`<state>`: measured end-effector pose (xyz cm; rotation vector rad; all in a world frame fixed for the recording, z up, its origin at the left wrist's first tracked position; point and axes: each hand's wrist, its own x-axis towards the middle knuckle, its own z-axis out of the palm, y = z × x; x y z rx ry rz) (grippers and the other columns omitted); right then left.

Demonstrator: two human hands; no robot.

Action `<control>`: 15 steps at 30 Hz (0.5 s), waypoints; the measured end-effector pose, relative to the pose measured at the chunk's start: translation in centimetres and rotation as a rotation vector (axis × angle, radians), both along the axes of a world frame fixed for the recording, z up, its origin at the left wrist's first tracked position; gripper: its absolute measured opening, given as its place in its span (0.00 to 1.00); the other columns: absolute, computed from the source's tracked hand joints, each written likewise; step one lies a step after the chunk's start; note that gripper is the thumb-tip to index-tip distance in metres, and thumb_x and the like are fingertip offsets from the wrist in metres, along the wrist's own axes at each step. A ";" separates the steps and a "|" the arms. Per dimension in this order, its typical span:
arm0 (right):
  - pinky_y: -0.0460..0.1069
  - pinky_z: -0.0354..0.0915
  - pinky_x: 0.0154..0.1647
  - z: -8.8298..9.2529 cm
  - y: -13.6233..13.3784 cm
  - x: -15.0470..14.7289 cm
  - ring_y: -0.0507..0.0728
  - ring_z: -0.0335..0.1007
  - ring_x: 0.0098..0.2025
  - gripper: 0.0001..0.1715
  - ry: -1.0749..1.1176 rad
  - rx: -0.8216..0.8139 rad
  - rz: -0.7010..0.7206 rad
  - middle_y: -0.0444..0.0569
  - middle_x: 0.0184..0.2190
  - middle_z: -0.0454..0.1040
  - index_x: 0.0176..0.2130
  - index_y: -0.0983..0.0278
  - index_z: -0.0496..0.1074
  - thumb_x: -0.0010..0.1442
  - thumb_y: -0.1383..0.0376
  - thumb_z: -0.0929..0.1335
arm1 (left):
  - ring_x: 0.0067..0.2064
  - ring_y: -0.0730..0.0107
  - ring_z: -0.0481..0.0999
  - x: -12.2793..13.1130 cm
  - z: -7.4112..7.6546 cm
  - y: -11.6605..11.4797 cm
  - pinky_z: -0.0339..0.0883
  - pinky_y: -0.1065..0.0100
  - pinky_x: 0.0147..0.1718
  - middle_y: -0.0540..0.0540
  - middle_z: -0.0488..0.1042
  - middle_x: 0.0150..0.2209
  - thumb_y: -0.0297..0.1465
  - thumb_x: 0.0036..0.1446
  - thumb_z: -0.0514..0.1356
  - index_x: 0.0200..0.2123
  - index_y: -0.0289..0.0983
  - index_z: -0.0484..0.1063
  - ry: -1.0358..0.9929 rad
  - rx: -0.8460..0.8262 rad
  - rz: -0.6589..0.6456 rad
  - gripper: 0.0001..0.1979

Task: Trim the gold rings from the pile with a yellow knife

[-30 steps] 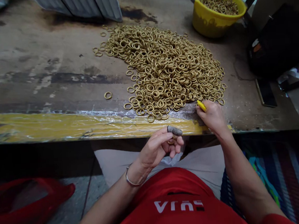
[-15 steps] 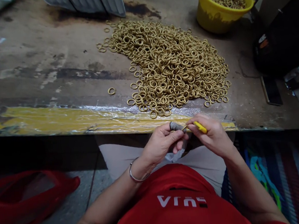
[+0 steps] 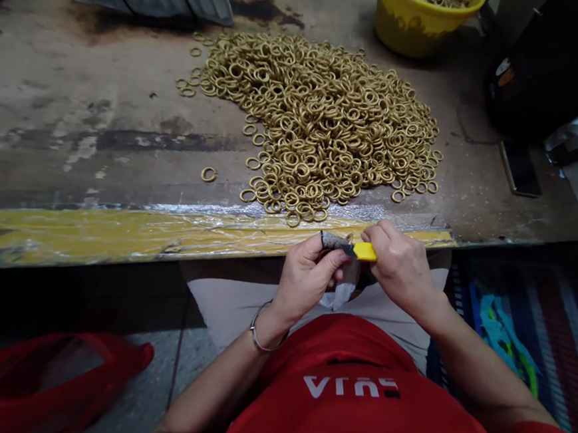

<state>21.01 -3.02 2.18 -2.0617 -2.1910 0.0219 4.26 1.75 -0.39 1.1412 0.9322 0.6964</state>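
My left hand (image 3: 306,275) is closed in a pinch, with a grey cover (image 3: 333,240) over its index finger. A gold ring (image 3: 349,238) shows in part at its fingertips, mostly hidden. My right hand (image 3: 400,264) is closed round a small yellow-handled tool (image 3: 364,251), which looks like a cutter knife. The tool's front end meets the left thumb and index finger; its blade cannot be made out. Both hands are over my lap at the table's front edge. Beyond them lies a large heap of gold rings (image 3: 321,120).
A yellow tub (image 3: 411,27) of rings stands at the back right. A phone (image 3: 521,168) lies near a black object (image 3: 528,71). One loose ring (image 3: 209,175) lies left of the heap. Yellow tape (image 3: 85,232) covers the table's front edge. A grey ridged object (image 3: 162,3) stands behind.
My right hand has turned the yellow-handled tool, so its broad side now faces up, and brought it against the left fingertips. The view has shifted slightly.
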 end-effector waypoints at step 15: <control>0.51 0.55 0.34 -3.1 4.8 8.5 0.60 0.68 0.36 0.12 -0.030 0.029 -0.366 0.58 0.39 0.76 0.37 0.66 0.74 0.66 0.60 0.67 | 0.19 0.81 0.62 -0.6 -0.2 -0.1 0.50 0.78 0.16 0.52 0.70 0.22 0.40 0.52 0.69 0.36 0.35 0.71 -0.441 -0.358 -0.155 0.16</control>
